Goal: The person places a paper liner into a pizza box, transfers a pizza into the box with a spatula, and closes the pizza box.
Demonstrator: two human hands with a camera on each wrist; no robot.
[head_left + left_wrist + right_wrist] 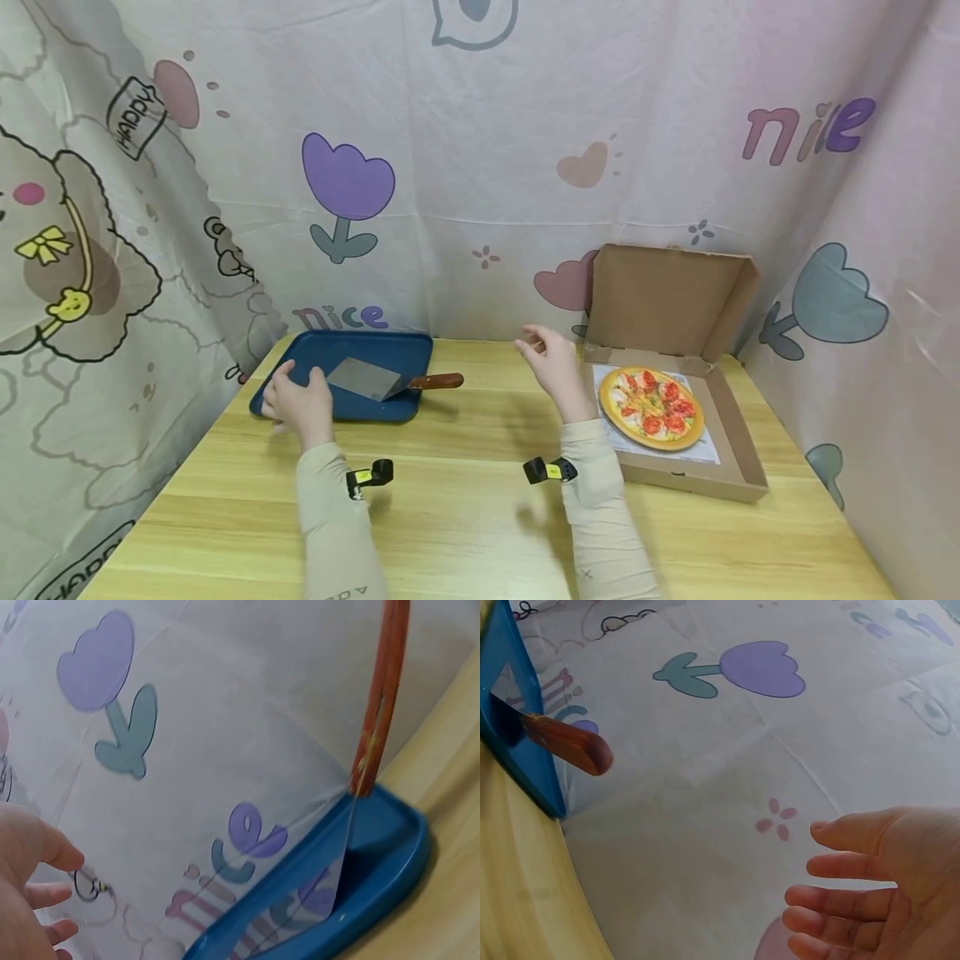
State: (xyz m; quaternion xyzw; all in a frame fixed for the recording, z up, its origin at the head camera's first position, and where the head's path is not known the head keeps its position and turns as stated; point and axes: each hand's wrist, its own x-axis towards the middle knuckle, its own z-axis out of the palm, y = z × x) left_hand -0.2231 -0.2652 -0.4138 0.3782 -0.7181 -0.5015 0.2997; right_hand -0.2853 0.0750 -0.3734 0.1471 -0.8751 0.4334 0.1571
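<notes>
My left hand (pixel 302 406) hovers over the left front part of a blue tray (pixel 407 350), fingers loosely bent and holding nothing. Across the tray lies a pizza spatula with a flat metal blade (pixel 365 379) and a wooden handle (pixel 437 381) that sticks out past the right rim. In the left wrist view that handle (pixel 381 697) rises at the right, apart from the fingers. My right hand (pixel 553 371) is raised above the table, left of an open cardboard pizza box (pixel 738 433). Its fingers (pixel 840 904) are spread and nothing is between them. A pizza (pixel 651 408) rests inside the box.
Under the pizza lies a printed paper sheet (pixel 701 452). The box lid (pixel 660 300) stands upright at the back. A wooden table (pixel 465 517) carries everything, and a printed curtain (pixel 480 167) hangs behind it and along both sides.
</notes>
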